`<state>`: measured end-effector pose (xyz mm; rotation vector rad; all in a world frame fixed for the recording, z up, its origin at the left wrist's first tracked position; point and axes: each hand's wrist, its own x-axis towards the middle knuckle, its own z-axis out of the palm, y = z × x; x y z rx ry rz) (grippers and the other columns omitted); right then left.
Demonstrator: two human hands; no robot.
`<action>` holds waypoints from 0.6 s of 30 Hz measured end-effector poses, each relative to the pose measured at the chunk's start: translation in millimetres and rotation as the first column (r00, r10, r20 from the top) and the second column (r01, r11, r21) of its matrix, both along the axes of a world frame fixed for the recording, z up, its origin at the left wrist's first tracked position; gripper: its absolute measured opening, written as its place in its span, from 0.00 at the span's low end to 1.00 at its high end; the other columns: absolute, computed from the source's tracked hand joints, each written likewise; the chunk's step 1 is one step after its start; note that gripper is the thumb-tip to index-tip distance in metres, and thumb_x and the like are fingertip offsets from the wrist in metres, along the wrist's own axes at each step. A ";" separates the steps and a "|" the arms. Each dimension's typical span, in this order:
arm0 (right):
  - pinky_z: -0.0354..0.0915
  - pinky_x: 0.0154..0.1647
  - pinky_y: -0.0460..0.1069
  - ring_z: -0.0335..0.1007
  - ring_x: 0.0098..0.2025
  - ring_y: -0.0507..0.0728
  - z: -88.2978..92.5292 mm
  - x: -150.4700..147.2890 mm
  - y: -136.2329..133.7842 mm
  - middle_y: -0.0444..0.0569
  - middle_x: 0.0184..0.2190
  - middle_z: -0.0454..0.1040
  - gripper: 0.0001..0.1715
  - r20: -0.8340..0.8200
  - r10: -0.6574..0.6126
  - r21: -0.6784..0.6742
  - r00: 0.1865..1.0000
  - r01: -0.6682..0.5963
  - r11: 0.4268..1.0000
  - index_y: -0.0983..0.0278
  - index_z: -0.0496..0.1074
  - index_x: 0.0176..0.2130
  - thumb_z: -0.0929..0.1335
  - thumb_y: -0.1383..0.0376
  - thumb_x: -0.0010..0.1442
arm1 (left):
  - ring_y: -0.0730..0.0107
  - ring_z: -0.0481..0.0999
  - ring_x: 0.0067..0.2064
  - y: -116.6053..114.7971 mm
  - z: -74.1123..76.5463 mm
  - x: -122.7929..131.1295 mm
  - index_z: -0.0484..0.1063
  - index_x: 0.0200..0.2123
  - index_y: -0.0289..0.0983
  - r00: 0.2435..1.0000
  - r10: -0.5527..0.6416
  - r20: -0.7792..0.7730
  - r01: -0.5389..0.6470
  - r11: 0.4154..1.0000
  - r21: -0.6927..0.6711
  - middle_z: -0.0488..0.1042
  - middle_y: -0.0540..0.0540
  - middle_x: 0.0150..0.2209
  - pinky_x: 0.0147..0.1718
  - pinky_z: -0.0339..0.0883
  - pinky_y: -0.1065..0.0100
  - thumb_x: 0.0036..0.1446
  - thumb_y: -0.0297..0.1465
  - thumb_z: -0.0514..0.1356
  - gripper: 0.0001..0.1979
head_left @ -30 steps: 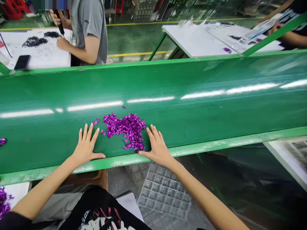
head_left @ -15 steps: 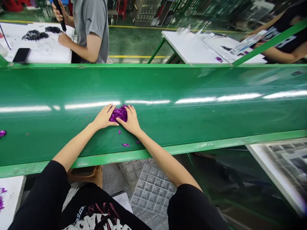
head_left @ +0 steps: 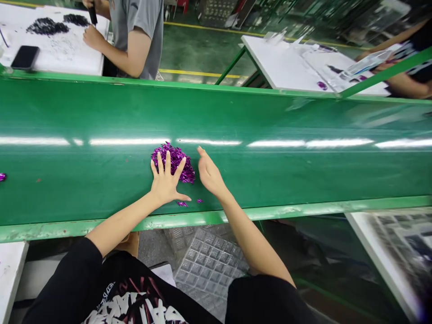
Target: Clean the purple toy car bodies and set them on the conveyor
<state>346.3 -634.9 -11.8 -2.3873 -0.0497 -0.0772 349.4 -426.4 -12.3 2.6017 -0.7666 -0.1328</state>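
A heap of small shiny purple pieces (head_left: 175, 158) lies on the green conveyor belt (head_left: 270, 166). My left hand (head_left: 166, 182) rests flat on the belt, fingers spread, its fingertips on the near edge of the heap. My right hand (head_left: 208, 173) stands on its edge just right of the heap, fingers straight and together, holding nothing. A few stray purple pieces (head_left: 182, 204) lie on the belt near my left thumb.
Across the belt a person in a grey shirt (head_left: 137, 31) works at a white table (head_left: 67, 54) with black bits and a phone (head_left: 24, 57). Another white table (head_left: 286, 67) stands at back right, with another person's arm (head_left: 405, 83). One purple piece (head_left: 2, 177) lies far left.
My hands swept the spread purple pieces away from the belt's near edge into a tight heap, cupped it, and have now drawn apart, with the left hand flat and the right beside the heap.
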 end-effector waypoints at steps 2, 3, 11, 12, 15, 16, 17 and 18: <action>0.43 0.81 0.68 0.44 0.81 0.65 -0.8 -48.8 -11.3 0.58 0.78 0.51 0.48 0.003 -0.036 -0.027 0.999 0.036 0.999 0.60 0.49 0.79 0.54 0.37 0.74 | 0.13 0.27 0.77 -3.1 1.1 -0.2 0.43 0.80 0.43 1.000 0.006 0.023 -0.006 1.000 0.003 0.29 0.23 0.80 0.68 0.32 0.17 0.41 0.60 0.76 0.72; 0.44 0.80 0.71 0.42 0.81 0.68 -4.1 -71.5 -12.2 0.61 0.79 0.49 0.52 -0.002 -0.042 -0.042 0.999 0.041 0.998 0.60 0.47 0.79 0.59 0.35 0.72 | 0.14 0.28 0.78 -4.0 0.8 0.7 0.44 0.80 0.44 0.999 0.007 0.034 -0.007 1.000 -0.006 0.31 0.25 0.80 0.68 0.33 0.17 0.44 0.59 0.75 0.69; 0.45 0.74 0.79 0.29 0.81 0.80 -49.1 -89.0 46.4 0.73 0.79 0.35 0.78 0.095 -0.124 -0.316 0.988 0.148 0.937 0.65 0.32 0.80 0.70 0.28 0.57 | 0.39 0.55 0.78 -2.8 -7.9 37.3 0.60 0.73 0.32 0.967 0.244 0.077 -0.187 0.879 -0.438 0.57 0.26 0.76 0.75 0.49 0.37 0.74 0.53 0.50 0.37; 0.45 0.74 0.79 0.29 0.81 0.80 -51.5 -74.9 49.7 0.73 0.79 0.36 0.78 0.118 -0.159 -0.304 0.980 0.188 0.934 0.66 0.33 0.80 0.70 0.28 0.57 | 0.44 0.62 0.75 0.2 -8.4 43.9 0.62 0.72 0.31 0.968 0.240 0.072 -0.175 0.855 -0.489 0.63 0.25 0.73 0.74 0.55 0.41 0.76 0.49 0.47 0.34; 0.45 0.74 0.79 0.30 0.80 0.82 -54.3 -28.5 49.4 0.73 0.79 0.36 0.76 0.156 -0.203 -0.246 0.967 0.237 0.940 0.67 0.38 0.79 0.70 0.28 0.56 | 0.55 0.77 0.64 11.0 -8.1 61.4 0.69 0.66 0.33 0.986 0.157 0.063 -0.098 0.834 -0.543 0.76 0.30 0.63 0.67 0.70 0.54 0.78 0.43 0.44 0.28; 0.45 0.74 0.79 0.30 0.80 0.82 -54.3 -13.3 47.5 0.73 0.79 0.37 0.76 0.161 -0.197 -0.231 0.967 0.231 0.945 0.68 0.40 0.79 0.71 0.27 0.55 | 0.57 0.80 0.62 14.2 -7.7 66.2 0.72 0.63 0.34 0.989 0.134 0.067 -0.077 0.841 -0.535 0.79 0.33 0.60 0.65 0.72 0.56 0.78 0.41 0.44 0.26; 0.44 0.75 0.79 0.30 0.80 0.81 -54.1 1.0 45.4 0.72 0.79 0.37 0.76 0.163 -0.181 -0.219 0.970 0.215 0.952 0.68 0.44 0.78 0.71 0.27 0.54 | 0.58 0.81 0.60 16.9 -7.0 70.5 0.74 0.61 0.35 0.990 0.123 0.074 -0.067 0.850 -0.522 0.81 0.35 0.58 0.64 0.72 0.58 0.78 0.40 0.45 0.25; 0.45 0.76 0.78 0.32 0.80 0.81 -53.8 13.9 43.2 0.72 0.79 0.39 0.75 0.165 -0.160 -0.208 0.973 0.193 0.959 0.68 0.47 0.77 0.72 0.27 0.53 | 0.59 0.82 0.59 19.0 -6.2 74.7 0.76 0.60 0.37 0.989 0.121 0.080 -0.064 0.860 -0.507 0.82 0.37 0.57 0.63 0.73 0.58 0.78 0.39 0.46 0.23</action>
